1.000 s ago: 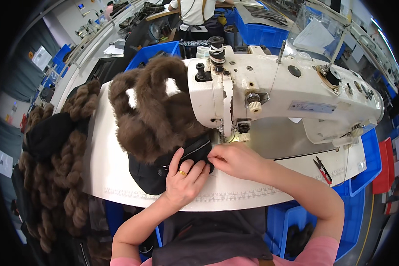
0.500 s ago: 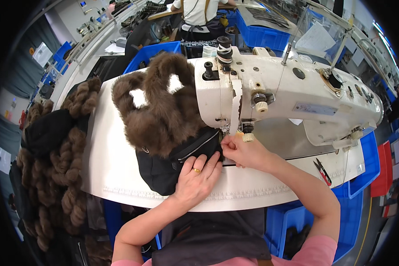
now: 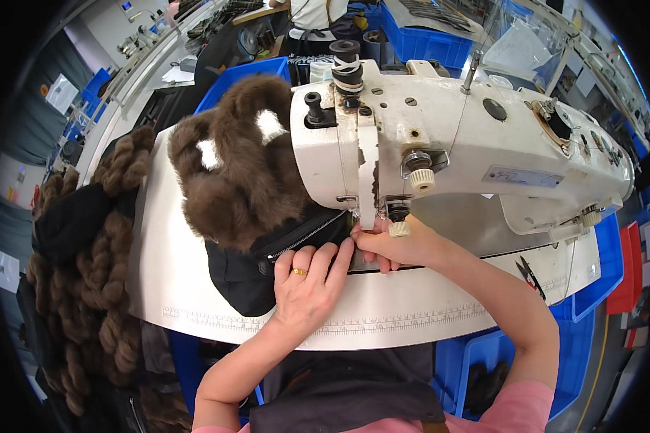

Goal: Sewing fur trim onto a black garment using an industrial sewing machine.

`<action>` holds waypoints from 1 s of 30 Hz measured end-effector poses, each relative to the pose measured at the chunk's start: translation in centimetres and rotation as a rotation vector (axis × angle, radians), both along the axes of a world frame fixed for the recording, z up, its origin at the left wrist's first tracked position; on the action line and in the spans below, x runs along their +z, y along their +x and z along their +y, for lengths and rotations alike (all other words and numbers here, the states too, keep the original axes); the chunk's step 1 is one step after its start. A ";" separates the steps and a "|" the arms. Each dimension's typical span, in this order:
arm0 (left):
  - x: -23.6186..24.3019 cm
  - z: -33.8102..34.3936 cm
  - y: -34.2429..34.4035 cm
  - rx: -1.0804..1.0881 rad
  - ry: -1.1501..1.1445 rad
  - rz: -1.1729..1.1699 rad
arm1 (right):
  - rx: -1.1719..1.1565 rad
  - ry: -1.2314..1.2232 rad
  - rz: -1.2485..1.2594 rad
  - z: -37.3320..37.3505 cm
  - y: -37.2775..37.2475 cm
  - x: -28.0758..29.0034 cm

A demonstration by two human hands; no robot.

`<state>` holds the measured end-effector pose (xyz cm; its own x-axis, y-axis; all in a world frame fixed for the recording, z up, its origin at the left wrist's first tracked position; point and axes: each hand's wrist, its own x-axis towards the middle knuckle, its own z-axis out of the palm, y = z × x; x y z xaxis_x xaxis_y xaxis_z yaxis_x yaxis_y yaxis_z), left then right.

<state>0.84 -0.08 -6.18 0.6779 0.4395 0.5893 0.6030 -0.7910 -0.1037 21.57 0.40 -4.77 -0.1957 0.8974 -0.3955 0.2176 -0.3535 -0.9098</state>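
Note:
A black fabric bag (image 3: pixel 242 285) with a silver zipper (image 3: pixel 307 234) lies on the white table, its brown fur part (image 3: pixel 249 195) heaped at the far side. Its right edge reaches under the needle area of a white sewing machine (image 3: pixel 383 130). My left hand (image 3: pixel 307 285), with a ring on one finger, lies flat on the bag, fingers slightly apart and index fingertip close to my right hand. My right hand (image 3: pixel 393 245) is pinched together beside the needle area, at the bag's edge. The machine head and fingers hide what lies in that pinch.
Black and red thread snips (image 3: pixel 531 278) lie on the table at right. More brown fur pieces with black fabric (image 3: pixel 87 267) are piled at left. Blue bins (image 3: pixel 585 361) stand below right, and a person (image 3: pixel 318 22) is across the table.
The view has shifted slightly, so the machine and bag sit further left. My left fingers have spread a little, the index now nearer my right fingertips. My right hand stays by the needle area.

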 end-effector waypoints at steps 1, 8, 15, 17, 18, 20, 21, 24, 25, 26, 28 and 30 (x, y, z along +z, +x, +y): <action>0.0 0.0 -0.1 -0.003 -0.001 0.003 | 0.010 0.003 0.005 0.0 0.0 -0.1; 0.1 0.0 -0.2 -0.046 0.027 -0.004 | 0.100 -0.014 -0.076 -0.2 0.1 0.7; 0.3 0.0 0.7 -0.116 0.072 0.080 | 0.127 -0.021 -0.113 -0.3 0.1 0.0; 0.3 0.1 1.2 -0.133 -0.006 0.057 | 0.018 -0.001 -0.043 -0.2 0.1 -0.4; 0.4 0.1 1.3 -0.138 -0.019 0.067 | 0.021 0.003 -0.042 -0.1 0.1 -0.3; 0.1 0.2 1.3 -0.131 -0.032 0.076 | -0.003 -0.015 -0.068 -0.3 0.1 0.2; 0.0 0.1 1.3 -0.128 -0.048 0.082 | -0.005 -0.013 -0.070 -0.5 0.2 0.3; 0.0 0.1 1.2 -0.131 -0.058 0.086 | -0.047 -0.045 -0.071 -0.9 0.6 0.8; 0.0 0.0 1.1 -0.129 -0.062 0.088 | -0.024 -0.049 -0.068 -1.0 0.7 1.1; 0.0 -0.1 1.1 -0.127 -0.061 0.089 | -0.001 -0.052 -0.064 -1.0 0.7 1.1; -0.1 -0.1 1.2 -0.130 -0.058 0.069 | 0.028 -0.046 -0.072 -0.7 0.7 0.8; -0.3 0.0 1.3 -0.134 -0.058 0.049 | 0.061 -0.042 -0.079 -0.5 0.6 0.5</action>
